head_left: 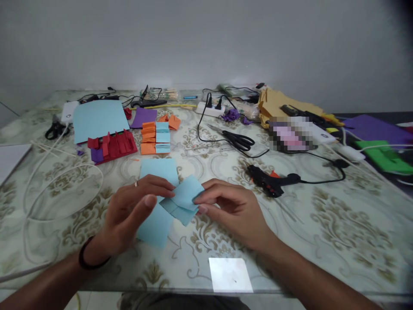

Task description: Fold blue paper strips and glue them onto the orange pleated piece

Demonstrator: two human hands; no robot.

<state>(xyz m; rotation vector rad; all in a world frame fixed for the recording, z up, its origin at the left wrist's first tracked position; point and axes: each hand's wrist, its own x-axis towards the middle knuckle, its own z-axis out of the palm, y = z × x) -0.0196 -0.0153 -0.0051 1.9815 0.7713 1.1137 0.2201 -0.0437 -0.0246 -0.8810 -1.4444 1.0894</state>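
Observation:
My right hand (pixel 237 211) pinches a folded piece of light blue paper (pixel 187 194) between thumb and fingers at its right side. The fingertips of my left hand (pixel 129 213) touch the paper's left edge, while the left thumb stands apart from it. Beneath my left hand, a flat light blue sheet (pixel 156 228) lies on the table, partly hidden by the fingers. Beyond the hands sits a group of folded orange paper pieces (pixel 148 137) beside folded light blue ones (pixel 163 137). To their left are red folded paper pieces (pixel 118 146) in a row.
On the right lies a black glue gun (pixel 271 178) with its cable. Black-handled scissors (pixel 238 140) rest behind it, near a white power strip (pixel 210 109). Blue sheets (pixel 100 118) are stacked at the back left. A white cable (pixel 29 198) loops across the left side.

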